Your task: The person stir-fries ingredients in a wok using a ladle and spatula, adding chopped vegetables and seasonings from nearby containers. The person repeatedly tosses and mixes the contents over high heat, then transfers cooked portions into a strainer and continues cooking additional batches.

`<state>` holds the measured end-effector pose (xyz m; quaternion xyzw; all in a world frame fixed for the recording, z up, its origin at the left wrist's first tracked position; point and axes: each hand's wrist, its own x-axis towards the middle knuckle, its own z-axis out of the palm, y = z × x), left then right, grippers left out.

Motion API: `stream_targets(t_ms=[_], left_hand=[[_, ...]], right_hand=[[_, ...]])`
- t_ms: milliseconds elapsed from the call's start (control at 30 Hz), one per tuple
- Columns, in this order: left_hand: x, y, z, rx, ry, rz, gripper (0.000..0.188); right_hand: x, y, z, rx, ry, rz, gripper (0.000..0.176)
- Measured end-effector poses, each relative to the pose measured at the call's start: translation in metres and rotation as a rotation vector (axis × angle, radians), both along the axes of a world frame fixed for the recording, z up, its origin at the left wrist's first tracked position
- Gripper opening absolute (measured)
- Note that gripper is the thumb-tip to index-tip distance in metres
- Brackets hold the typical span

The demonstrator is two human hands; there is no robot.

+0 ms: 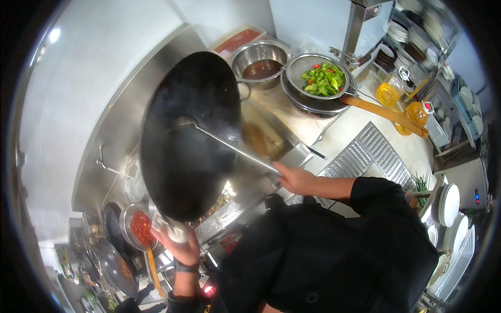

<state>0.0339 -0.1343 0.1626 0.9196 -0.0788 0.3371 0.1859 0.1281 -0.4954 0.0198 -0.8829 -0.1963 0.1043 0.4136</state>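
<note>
A large black wok (191, 152) is tilted steeply, its dark inside facing me through a haze of steam; I can make out no food in it. My left hand (182, 242) grips the wok's near edge or handle through a folded white cloth (178, 233). In my right hand (295, 179) is the long metal handle of a wok ladle or spatula (238, 149). Its head (184, 121) is against or just above the wok's inner wall, blurred by steam. A loop handle (245, 92) sticks out from the wok's far rim.
Beyond the wok stand a steel bowl of brown liquid (262, 70) and a wood-handled strainer of green and red peppers (323, 78) over a pot. Oil bottles (389, 94) stand farther right. On the left sits a strainer of red chillies (141, 229). A perforated metal grate (348, 156) lies right.
</note>
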Motion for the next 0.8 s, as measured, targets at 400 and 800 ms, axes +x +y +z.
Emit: stream_targets(t_ms=[400,800], left_hand=[[0.114,0.124,-0.026,-1.112,0.414,0.612,0.027],[0.124,0.055,-0.135,-1.452,0.291,0.286,0.034]], right_hand=[[0.024,0.062,0.094,0.353,0.23,-0.058,0.058],[0.014,0.059,-0.003,-0.046,0.209,-0.148,0.053]])
